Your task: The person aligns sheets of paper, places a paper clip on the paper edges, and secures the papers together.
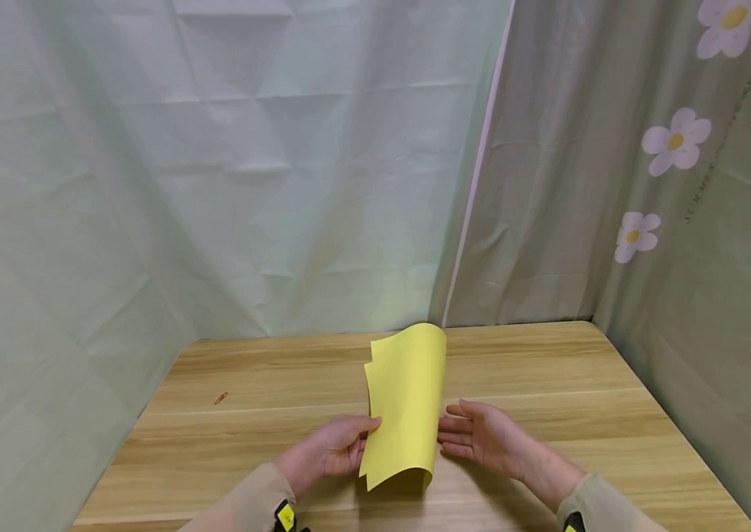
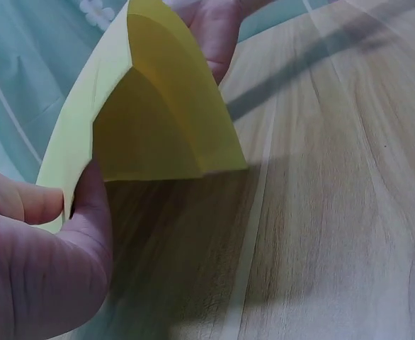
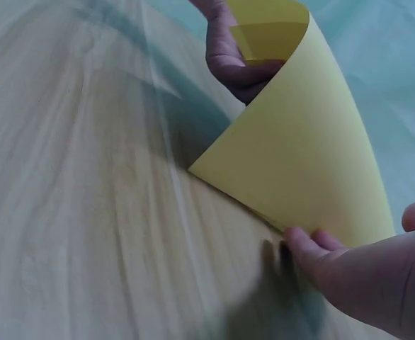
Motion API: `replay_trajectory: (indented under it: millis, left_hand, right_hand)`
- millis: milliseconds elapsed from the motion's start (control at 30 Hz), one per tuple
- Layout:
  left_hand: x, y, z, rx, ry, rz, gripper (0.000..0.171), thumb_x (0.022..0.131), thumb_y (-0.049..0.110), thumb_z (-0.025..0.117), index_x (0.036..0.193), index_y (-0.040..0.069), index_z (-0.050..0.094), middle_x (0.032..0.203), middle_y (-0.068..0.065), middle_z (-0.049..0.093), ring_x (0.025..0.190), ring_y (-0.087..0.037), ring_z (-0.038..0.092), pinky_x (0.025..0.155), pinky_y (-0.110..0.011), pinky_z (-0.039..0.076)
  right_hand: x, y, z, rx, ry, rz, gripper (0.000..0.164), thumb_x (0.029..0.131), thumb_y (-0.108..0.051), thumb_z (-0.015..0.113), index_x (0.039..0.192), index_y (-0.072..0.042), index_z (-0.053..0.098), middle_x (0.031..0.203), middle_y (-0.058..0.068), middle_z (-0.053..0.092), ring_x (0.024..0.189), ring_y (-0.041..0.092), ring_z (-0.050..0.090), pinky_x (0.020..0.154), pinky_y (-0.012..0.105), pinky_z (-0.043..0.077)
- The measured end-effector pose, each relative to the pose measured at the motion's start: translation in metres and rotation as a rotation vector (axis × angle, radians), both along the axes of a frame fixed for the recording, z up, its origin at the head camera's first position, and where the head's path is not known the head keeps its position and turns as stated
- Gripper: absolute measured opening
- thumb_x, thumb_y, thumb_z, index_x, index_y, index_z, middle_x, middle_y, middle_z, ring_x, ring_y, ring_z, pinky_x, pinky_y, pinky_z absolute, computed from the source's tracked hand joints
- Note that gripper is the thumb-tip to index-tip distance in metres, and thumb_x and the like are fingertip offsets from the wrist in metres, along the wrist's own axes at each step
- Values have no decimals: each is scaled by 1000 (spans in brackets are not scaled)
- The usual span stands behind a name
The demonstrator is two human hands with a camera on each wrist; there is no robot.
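Sheets of yellow paper (image 1: pixel 405 399), slightly offset from one another, stand bent in an arch over the table. My left hand (image 1: pixel 331 447) pinches their left edge between thumb and fingers; the left wrist view shows the thumb and fingers on either side of the paper (image 2: pixel 87 106). On the other side, my right hand (image 1: pixel 491 440) has its fingers extended, their tips at the right face of the paper. In the right wrist view, the fingertips (image 3: pixel 303 244) meet the paper (image 3: pixel 299 149) near its lower edge, with the thumb held apart.
A small red paper clip (image 1: pixel 221 398) lies on the left part of the wooden table (image 1: pixel 269 369). Pale curtains (image 1: pixel 295 185) hang behind the table and along both sides, with flowers printed on the right one.
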State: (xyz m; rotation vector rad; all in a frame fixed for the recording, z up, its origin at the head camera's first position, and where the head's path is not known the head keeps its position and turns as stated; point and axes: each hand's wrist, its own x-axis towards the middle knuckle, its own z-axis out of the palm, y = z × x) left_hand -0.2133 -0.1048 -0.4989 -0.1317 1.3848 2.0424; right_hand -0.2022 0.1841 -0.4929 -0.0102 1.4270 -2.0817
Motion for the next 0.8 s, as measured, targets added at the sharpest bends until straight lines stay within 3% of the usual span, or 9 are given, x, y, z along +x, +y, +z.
replay_trajectory:
  millis: [200,400,500,600,700,800]
  left_hand:
    - [3,2,2,-9,-22,36,13,104,7,55,103,-5,58,86,-9,70,76,-16,73,76,-25,59]
    - [3,1,2,-79,-39,109,17,100,6,62,83,6,60,74,-2,62,61,-4,65,59,-6,49]
    - [3,-1,1,-106,-44,109,23,100,7,63,78,9,57,69,1,59,55,0,60,52,-3,44]
    - [3,-4,0,-79,-41,76,19,101,7,60,82,7,58,71,0,64,59,-4,66,57,-9,50]
    - [3,-7,-2,-36,-38,45,13,102,7,56,91,1,59,79,-5,69,68,-12,72,67,-17,57]
    - [3,-10,-4,-27,-35,29,13,103,7,54,99,-4,58,84,-8,70,73,-14,73,73,-21,58]
  right_hand:
    - [2,-5,-7,-141,-72,-69,69,112,-27,25,152,19,-6,159,41,2,147,52,23,118,53,30]
    - [1,-11,-10,-96,-64,-134,70,111,-28,27,153,19,-2,160,41,6,146,50,23,117,47,34]
    - [1,-11,-10,-14,-61,-166,67,110,-31,36,152,16,13,152,36,33,134,41,43,108,41,43]
    - [2,-10,-9,87,-60,-202,52,108,-30,46,139,10,34,125,18,60,109,25,61,91,34,52]
    - [2,-8,-10,145,-41,-233,41,106,-22,54,130,9,43,105,7,64,92,18,64,83,31,55]
    - [1,-5,-11,156,13,-235,39,104,-13,54,131,14,44,106,9,63,94,19,63,84,32,54]
